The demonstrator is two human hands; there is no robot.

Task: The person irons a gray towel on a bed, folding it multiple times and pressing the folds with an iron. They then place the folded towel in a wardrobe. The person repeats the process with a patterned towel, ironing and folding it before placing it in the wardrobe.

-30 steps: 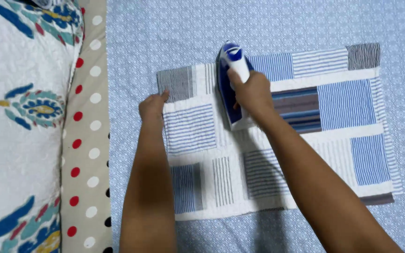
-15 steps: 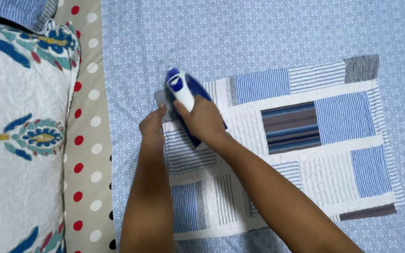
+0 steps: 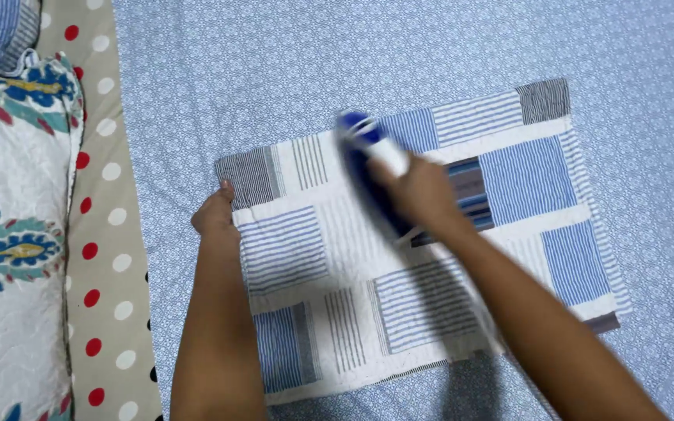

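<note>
Right hand (image 3: 423,191) grips a blue-and-white clothes iron (image 3: 368,168) on a folded striped patchwork cloth (image 3: 423,257); left hand (image 3: 214,214), at 9 o'clock, pins the cloth's edge.

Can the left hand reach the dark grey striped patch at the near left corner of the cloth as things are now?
Probably yes. The left hand already holds the cloth at its left edge, right beside the dark grey striped patch. Nothing lies between them; the iron is further right.
</note>
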